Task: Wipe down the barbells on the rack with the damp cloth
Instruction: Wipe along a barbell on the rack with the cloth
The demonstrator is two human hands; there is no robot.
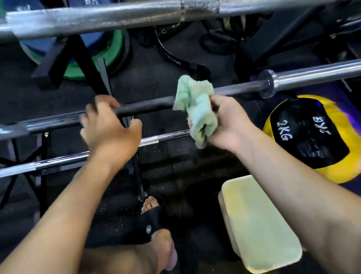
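Three barbells lie across the view on a black rack. The top barbell (107,17) is thick and silver. The middle barbell (145,106) has a dark shaft and a silver collar at the right. The lowest barbell (36,164) is thin and chrome. My left hand (109,134) reaches over the middle barbell, its fingers curled over the shaft and the thumb spread below. My right hand (220,123) grips a crumpled pale green cloth (196,110), which hangs in front of the middle barbell just right of centre.
A yellow and black 2KG medicine ball (313,138) lies at the right. A pale yellow-green rectangular tub (258,224) stands on the dark floor below my right arm. Green and blue weight plates (93,48) lean at the back. My sandalled foot (156,227) is below.
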